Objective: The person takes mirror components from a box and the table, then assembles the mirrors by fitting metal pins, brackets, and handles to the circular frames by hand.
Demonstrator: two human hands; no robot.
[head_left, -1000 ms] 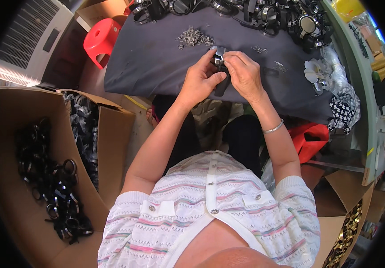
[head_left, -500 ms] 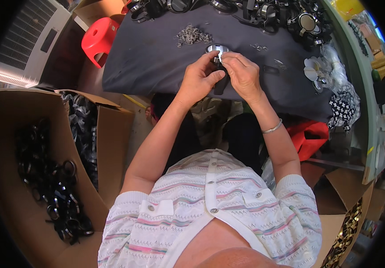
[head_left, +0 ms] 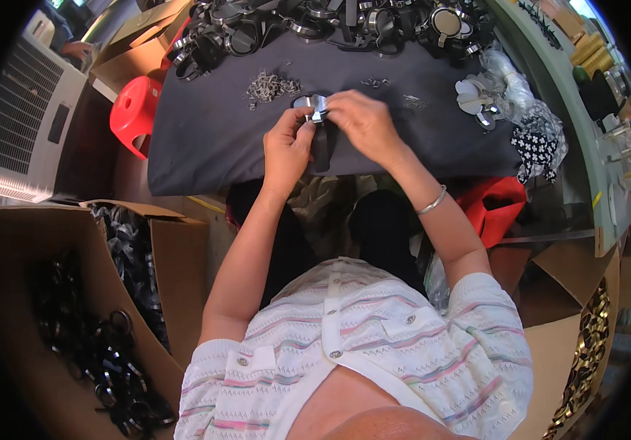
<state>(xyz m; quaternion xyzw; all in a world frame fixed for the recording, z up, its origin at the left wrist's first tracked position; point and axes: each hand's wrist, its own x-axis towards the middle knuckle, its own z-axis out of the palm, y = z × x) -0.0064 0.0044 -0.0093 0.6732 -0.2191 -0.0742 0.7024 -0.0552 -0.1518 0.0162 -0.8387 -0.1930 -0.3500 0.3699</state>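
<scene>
My left hand [head_left: 286, 147] is closed on a black strap [head_left: 320, 150] with a round, shiny silver disc [head_left: 318, 103] at its far end, like a buckle. Thumb and fingers grip it just below the disc, and the strap's tail hangs toward me over the dark cloth. My right hand [head_left: 367, 126] comes from the right, fingertips drawn together at the disc's right edge. What lies between those fingertips is too small to make out. Left of the disc lies a heap of small silver metal clips [head_left: 271, 88].
Black straps with silver discs [head_left: 381, 29] crowd the table's far side. Loose silver plates [head_left: 471, 97] and clear plastic [head_left: 510, 81] lie at right. A red stool [head_left: 137, 110] stands left. Cardboard boxes [head_left: 180, 271] hold black straps at left and gold-coloured pieces [head_left: 587, 345] at lower right.
The view has shifted, so the table appears lower and more to the left. My right hand has drawn slightly away from my left; my left hand still grips the strap.
</scene>
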